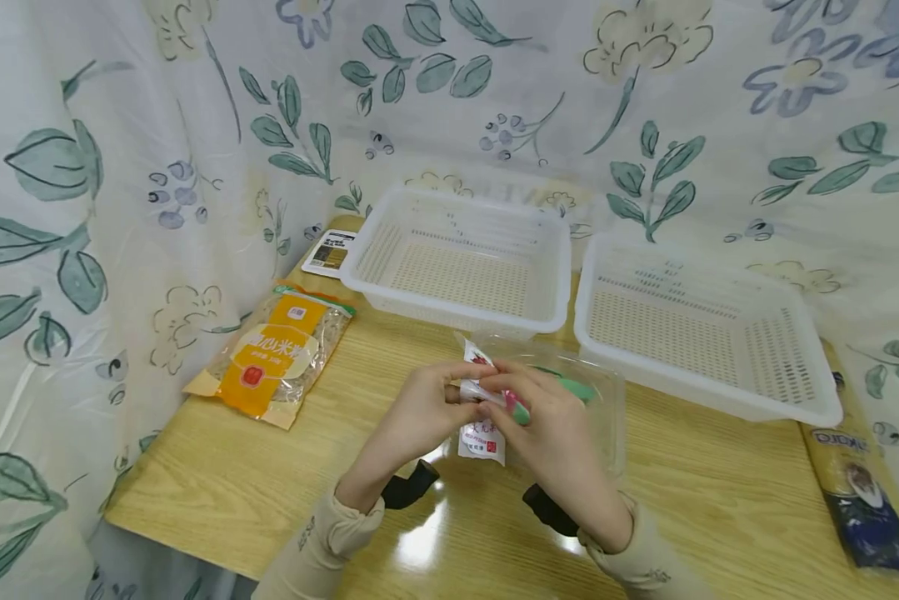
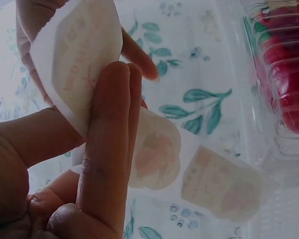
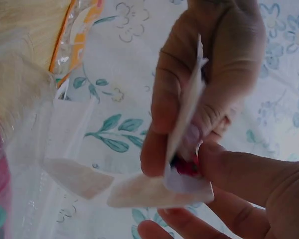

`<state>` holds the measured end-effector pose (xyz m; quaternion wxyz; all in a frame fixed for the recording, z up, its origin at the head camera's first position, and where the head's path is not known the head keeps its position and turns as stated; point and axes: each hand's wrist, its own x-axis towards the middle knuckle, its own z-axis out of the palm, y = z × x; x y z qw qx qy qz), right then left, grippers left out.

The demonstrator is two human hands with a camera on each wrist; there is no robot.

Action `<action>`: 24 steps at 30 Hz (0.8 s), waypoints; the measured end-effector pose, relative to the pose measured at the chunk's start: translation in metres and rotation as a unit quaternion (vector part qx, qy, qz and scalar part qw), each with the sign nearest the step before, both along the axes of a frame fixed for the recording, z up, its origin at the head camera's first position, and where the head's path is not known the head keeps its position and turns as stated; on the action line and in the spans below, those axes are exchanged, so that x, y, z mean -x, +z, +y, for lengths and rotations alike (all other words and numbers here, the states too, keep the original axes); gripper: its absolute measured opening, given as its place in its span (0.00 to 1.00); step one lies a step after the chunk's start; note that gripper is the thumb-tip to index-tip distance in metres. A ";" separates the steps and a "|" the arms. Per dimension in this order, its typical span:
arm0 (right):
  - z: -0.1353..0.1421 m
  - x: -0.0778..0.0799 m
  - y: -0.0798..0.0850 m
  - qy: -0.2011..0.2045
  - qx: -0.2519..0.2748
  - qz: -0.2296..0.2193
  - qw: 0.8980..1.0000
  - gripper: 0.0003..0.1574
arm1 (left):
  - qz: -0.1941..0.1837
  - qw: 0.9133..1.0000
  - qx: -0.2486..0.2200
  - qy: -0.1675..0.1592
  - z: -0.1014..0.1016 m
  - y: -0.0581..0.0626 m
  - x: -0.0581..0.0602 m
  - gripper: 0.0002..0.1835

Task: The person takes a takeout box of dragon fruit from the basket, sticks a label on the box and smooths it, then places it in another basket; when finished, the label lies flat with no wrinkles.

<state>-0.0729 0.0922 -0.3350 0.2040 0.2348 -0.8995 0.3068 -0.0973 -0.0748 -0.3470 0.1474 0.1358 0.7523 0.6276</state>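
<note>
A folded strip of paper stickers [image 1: 481, 442] with red print hangs between my two hands. My left hand [image 1: 423, 410] pinches it from the left, with the paper between thumb and fingers in the left wrist view. Opposite, my right hand [image 1: 552, 414] pinches the folded part with thumb and fingertips. Pale label shapes [image 2: 222, 186] show through the backing in the left wrist view. Just behind and right of the hands lies a clear plastic box [image 1: 614, 425]. Inside it is something pinkish red with green tips [image 2: 291, 74], partly hidden by the right hand in the head view.
Two white perforated baskets [image 1: 464, 315] [image 1: 707, 392] stand along the back. An orange bag [image 1: 272, 354] lies at the left, with a small labelled packet [image 1: 329, 252] behind it. A blue and gold package [image 1: 861, 492] lies at the right edge. Floral curtain [image 1: 449, 75] surrounds the wooden table.
</note>
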 end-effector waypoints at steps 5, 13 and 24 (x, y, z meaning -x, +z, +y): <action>-0.003 0.000 -0.007 -0.009 0.025 0.018 0.999 0.11 | -0.010 1.000 0.001 -0.018 0.001 0.001 -0.001 0.27; -0.003 -0.003 -0.014 0.024 0.040 0.028 0.998 0.13 | -0.023 0.997 -0.020 -0.069 -0.004 -0.007 0.004 0.40; 0.004 -0.016 -0.010 0.096 0.049 -0.041 0.993 0.13 | 0.009 0.995 0.038 -0.092 -0.024 -0.024 0.010 0.45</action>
